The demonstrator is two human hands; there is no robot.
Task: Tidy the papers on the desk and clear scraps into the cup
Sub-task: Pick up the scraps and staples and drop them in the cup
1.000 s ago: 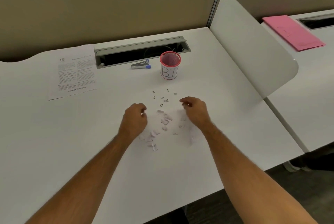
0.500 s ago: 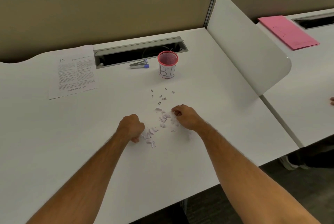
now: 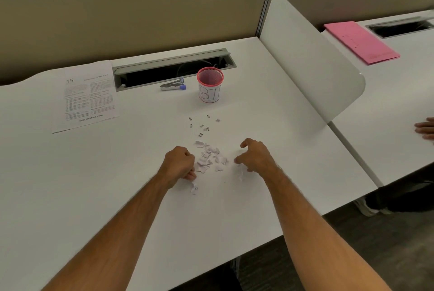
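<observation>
A small heap of torn white paper scraps [image 3: 210, 159] lies on the white desk [image 3: 70, 185] between my hands. My left hand [image 3: 179, 163] is curled into a fist against the heap's left edge, touching a few scraps. My right hand [image 3: 254, 155] hovers at the heap's right side, fingers bent and apart, holding nothing. One loose scrap [image 3: 194, 189] lies just below my left hand. Several small staples [image 3: 203, 126] are scattered beyond the heap. A red-rimmed mesh cup [image 3: 209, 85] with a white label stands further back. A printed sheet of paper [image 3: 88, 95] lies at the back left.
A staple remover with a blue tip [image 3: 173, 85] lies by the open cable tray [image 3: 173, 67]. A white divider panel [image 3: 312, 60] bounds the desk on the right. A pink folder [image 3: 360, 41] lies on the neighbouring desk, where another person's hand [image 3: 426, 127] rests.
My right hand has pulled away to the right of the heap and spread its fingers. My left fist has stayed at the heap's left side. Another person's hand has come further into view at right.
</observation>
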